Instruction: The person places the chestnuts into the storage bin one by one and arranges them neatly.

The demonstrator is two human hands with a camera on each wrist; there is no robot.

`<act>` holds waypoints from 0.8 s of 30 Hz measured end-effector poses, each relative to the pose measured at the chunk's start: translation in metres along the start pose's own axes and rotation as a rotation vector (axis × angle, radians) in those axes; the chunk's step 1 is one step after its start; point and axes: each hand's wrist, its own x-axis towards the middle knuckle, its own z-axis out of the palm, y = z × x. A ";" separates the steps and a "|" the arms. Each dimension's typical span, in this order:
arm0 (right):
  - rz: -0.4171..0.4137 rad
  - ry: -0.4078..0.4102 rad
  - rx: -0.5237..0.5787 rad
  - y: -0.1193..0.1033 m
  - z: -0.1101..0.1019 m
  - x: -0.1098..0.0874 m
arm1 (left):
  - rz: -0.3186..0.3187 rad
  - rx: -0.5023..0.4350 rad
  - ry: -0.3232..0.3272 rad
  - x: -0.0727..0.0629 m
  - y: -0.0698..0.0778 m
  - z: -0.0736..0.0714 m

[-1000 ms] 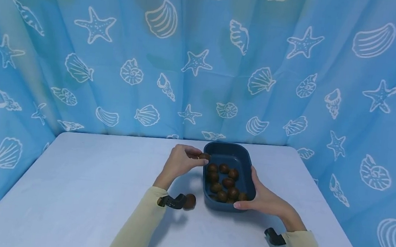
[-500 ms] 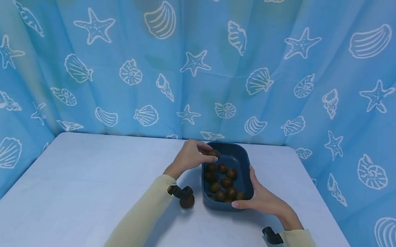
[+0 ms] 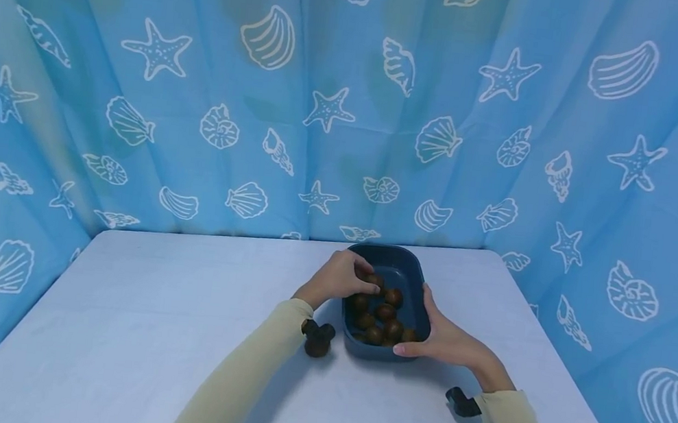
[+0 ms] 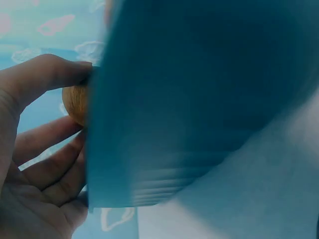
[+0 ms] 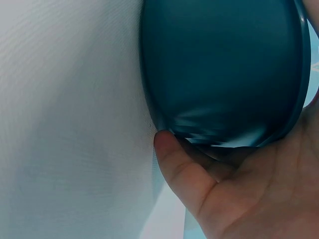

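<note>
A dark blue rectangular box (image 3: 352,346) with rounded corners stands on the table, holding several round brown nut-like things (image 3: 386,311). My left hand (image 3: 341,277) reaches over the box's left rim and pinches another such brown thing (image 3: 375,281) low inside it. In the left wrist view, the streaky tan side of the held thing (image 4: 76,103) shows between thumb and fingers; the box wall hides the rest. My right hand (image 3: 448,339) grips the box at its right side. Its thumb (image 5: 177,162) presses near the box's edge in the right wrist view.
One more brown thing (image 3: 317,347) lies on the white table (image 3: 134,335), left of the box and beneath the left wrist's black camera mount (image 3: 319,331). A blue curtain (image 3: 319,161) with shell and starfish prints hangs behind the table and at its sides.
My left hand has moved right from the box's left rim and down into the box, carrying the brown nut-like thing. My right hand keeps its grip on the box.
</note>
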 end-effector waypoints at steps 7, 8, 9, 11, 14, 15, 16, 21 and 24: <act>-0.009 -0.008 0.023 0.001 0.001 0.001 | 0.048 0.102 -0.045 0.002 -0.002 0.008; -0.012 -0.005 0.025 0.002 0.000 0.002 | 0.061 0.115 -0.050 0.003 -0.002 0.009; -0.014 -0.004 0.017 0.002 0.000 0.002 | 0.069 0.132 -0.055 0.003 -0.002 0.010; -0.013 0.001 0.023 0.003 0.000 0.002 | 0.076 0.172 -0.064 0.003 -0.003 0.012; -0.020 0.004 0.026 0.004 0.001 0.003 | 0.073 0.218 -0.068 0.003 -0.004 0.015; -0.021 0.005 0.026 0.004 0.001 0.002 | 0.070 0.227 -0.068 0.003 -0.004 0.016; -0.020 0.005 0.033 0.005 0.001 0.002 | 0.066 0.233 -0.067 0.004 -0.004 0.016; 0.000 -0.001 0.018 0.002 0.000 0.000 | 0.027 0.245 -0.074 0.004 -0.001 0.018; 0.020 -0.005 0.003 -0.001 -0.001 0.000 | 0.001 0.255 -0.074 0.005 0.000 0.019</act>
